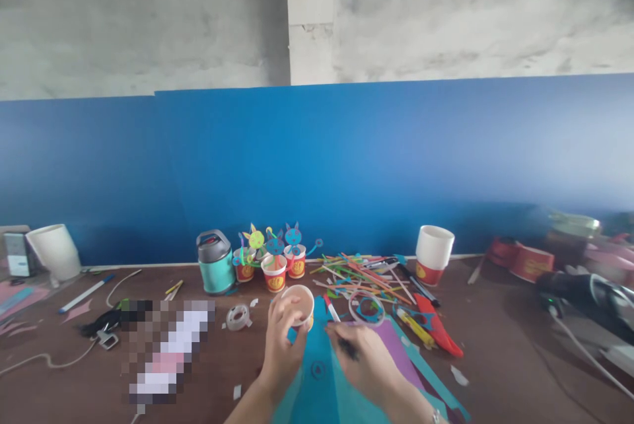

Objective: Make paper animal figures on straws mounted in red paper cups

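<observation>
1. Backed by blue partition [307, 166], head view; laid out over brown tabletop [208, 358].
2. As to left hand [286, 328]: curled round paper cup [306, 297], fingers over rim.
3. As to right hand [369, 354]: closed on dark pen [349, 349], blurred, slanting leftward and away, over blue paper [317, 404].
4. Regarding cup: situated left of and slightly beyond pen, visibly apart; nearer left hand; exact tilt indeterminate.

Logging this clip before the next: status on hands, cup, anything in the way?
Left hand holding paper cup. Right hand holding dark pen, over blue paper. Red-and-white marker close by.
</observation>
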### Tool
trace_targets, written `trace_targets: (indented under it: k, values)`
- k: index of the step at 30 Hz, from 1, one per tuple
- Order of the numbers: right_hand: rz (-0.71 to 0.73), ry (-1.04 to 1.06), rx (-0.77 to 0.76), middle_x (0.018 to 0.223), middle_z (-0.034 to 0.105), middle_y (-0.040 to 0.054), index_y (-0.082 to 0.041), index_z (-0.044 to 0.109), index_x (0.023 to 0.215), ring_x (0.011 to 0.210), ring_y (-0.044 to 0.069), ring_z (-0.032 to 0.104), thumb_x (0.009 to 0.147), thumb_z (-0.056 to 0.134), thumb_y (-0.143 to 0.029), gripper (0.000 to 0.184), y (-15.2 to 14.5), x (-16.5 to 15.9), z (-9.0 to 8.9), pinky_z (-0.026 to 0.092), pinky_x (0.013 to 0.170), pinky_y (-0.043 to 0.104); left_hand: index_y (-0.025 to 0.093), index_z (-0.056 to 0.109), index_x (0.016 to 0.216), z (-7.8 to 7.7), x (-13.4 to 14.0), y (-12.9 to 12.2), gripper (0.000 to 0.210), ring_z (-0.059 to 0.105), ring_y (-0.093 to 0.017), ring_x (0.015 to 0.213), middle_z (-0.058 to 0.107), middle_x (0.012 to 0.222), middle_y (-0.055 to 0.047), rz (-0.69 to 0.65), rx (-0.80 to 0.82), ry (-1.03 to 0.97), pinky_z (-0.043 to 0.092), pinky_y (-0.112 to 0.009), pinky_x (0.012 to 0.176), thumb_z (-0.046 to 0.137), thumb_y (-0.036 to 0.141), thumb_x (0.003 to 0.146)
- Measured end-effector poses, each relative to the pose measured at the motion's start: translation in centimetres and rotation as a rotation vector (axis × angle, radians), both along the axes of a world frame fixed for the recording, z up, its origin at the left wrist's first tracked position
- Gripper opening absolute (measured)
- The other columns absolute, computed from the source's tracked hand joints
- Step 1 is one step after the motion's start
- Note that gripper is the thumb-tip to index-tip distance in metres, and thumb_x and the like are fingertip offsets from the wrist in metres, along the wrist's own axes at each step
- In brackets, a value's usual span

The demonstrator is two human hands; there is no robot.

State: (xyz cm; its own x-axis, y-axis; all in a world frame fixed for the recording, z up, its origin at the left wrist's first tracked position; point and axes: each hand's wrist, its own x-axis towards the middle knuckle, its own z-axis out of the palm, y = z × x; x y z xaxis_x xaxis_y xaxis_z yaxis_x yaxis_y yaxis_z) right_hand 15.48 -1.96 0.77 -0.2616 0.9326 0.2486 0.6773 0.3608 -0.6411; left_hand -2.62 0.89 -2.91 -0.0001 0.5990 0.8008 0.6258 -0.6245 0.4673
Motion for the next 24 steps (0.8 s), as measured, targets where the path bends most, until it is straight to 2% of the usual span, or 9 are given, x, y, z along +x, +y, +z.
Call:
trace_targets:
  k: [3, 6, 9, 12, 14, 15, 17, 21, 24]
  values:
    - [0.056, -0.154, 0.099, 0.086, 0.070, 0.0082, -0.020, 0.066, 0.101, 0.078, 0.019, 0.063, 0.092, 0.037, -0.030, 0.033, -0.5, 0.3, 0.4, 0.041, 0.067, 0.026, 0.021, 0.061, 0.070, 0.1, -0.1, 0.0, 0.015, 0.054, -0.030, 0.111, 0.064, 0.103, -0.010, 0.004, 0.000, 0.001, 0.049, -0.047, 0.088, 0.055, 0.024, 0.084]
    - [0.049, 0.008, 0.030, 0.074, 0.068, 0.0057, -0.018, 0.069, 0.083, 0.070, 0.019, 0.061, 0.092, 0.036, -0.036, 0.038, -0.1, 0.1, 0.1, 0.042, 0.064, 0.026, 0.022, 0.060, 0.071, 0.1, -0.1, -0.1, 0.013, 0.054, -0.030, 0.111, 0.064, 0.103, -0.010, -0.003, 0.001, 0.006, 0.050, -0.049, 0.087, 0.055, 0.024, 0.083]
    - [0.005, 0.290, -0.381, 0.045, 0.050, -0.0019, -0.017, 0.068, 0.079, 0.042, 0.013, 0.046, 0.088, 0.040, -0.045, 0.041, 0.7, -0.1, -0.3, 0.038, 0.045, 0.024, 0.022, 0.059, 0.072, -0.1, 0.0, -0.2, 0.012, 0.054, -0.030, 0.111, 0.063, 0.104, -0.010, -0.016, 0.004, 0.004, 0.050, -0.049, 0.088, 0.055, 0.023, 0.083]
    - [0.045, 0.539, -0.834, 0.040, 0.039, -0.0083, -0.015, 0.067, 0.091, 0.032, 0.008, 0.028, 0.087, 0.042, -0.046, 0.041, 1.2, 0.2, 0.0, 0.031, 0.035, 0.020, 0.021, 0.059, 0.073, -0.1, 0.2, -0.3, 0.012, 0.053, -0.029, 0.113, 0.063, 0.105, -0.010, -0.033, 0.001, -0.002, 0.049, -0.049, 0.090, 0.054, 0.021, 0.084]
    - [0.066, 0.613, -0.978, 0.043, 0.039, -0.0086, -0.014, 0.067, 0.093, 0.032, 0.007, 0.027, 0.087, 0.042, -0.045, 0.040, 1.3, 0.4, 0.2, 0.031, 0.036, 0.019, 0.022, 0.060, 0.074, -0.1, 0.2, -0.4, 0.011, 0.052, -0.029, 0.114, 0.063, 0.106, -0.010, -0.043, -0.008, -0.004, 0.048, -0.049, 0.090, 0.055, 0.021, 0.084]
    - [0.057, 0.594, -0.978, 0.042, 0.039, -0.0086, -0.014, 0.067, 0.093, 0.032, 0.007, 0.027, 0.087, 0.041, -0.044, 0.041, 1.3, 0.4, 0.3, 0.031, 0.036, 0.019, 0.022, 0.060, 0.075, -0.1, 0.3, -0.4, 0.011, 0.052, -0.029, 0.115, 0.063, 0.107, -0.010, -0.045, -0.010, -0.004, 0.048, -0.049, 0.090, 0.055, 0.021, 0.084]
    - [0.011, 0.461, -0.795, 0.042, 0.040, -0.0072, -0.014, 0.068, 0.089, 0.033, 0.008, 0.031, 0.088, 0.039, -0.043, 0.041, 1.1, 0.3, 0.2, 0.032, 0.038, 0.021, 0.021, 0.060, 0.074, -0.1, 0.2, -0.3, 0.011, 0.053, -0.030, 0.114, 0.063, 0.106, -0.010, -0.041, -0.008, -0.005, 0.048, -0.049, 0.090, 0.055, 0.022, 0.084]
    - [0.010, 0.090, -0.136, 0.062, 0.062, 0.0029, -0.018, 0.068, 0.084, 0.058, 0.016, 0.057, 0.088, 0.043, -0.037, 0.032, 0.0, 0.1, 0.2, 0.041, 0.056, 0.024, 0.021, 0.060, 0.071, -0.1, -0.1, 0.0, 0.014, 0.055, -0.030, 0.110, 0.064, 0.104, -0.011, -0.020, -0.015, 0.010, 0.049, -0.049, 0.088, 0.055, 0.024, 0.083]
    - [0.044, -0.036, 0.013, 0.076, 0.067, 0.0054, -0.020, 0.068, 0.090, 0.072, 0.018, 0.061, 0.088, 0.044, -0.034, 0.028, -0.6, 0.0, 0.6, 0.042, 0.062, 0.024, 0.021, 0.060, 0.070, 0.0, -0.2, 0.1, 0.016, 0.054, -0.030, 0.112, 0.064, 0.104, -0.011, -0.010, -0.015, 0.019, 0.049, -0.049, 0.089, 0.055, 0.024, 0.084]
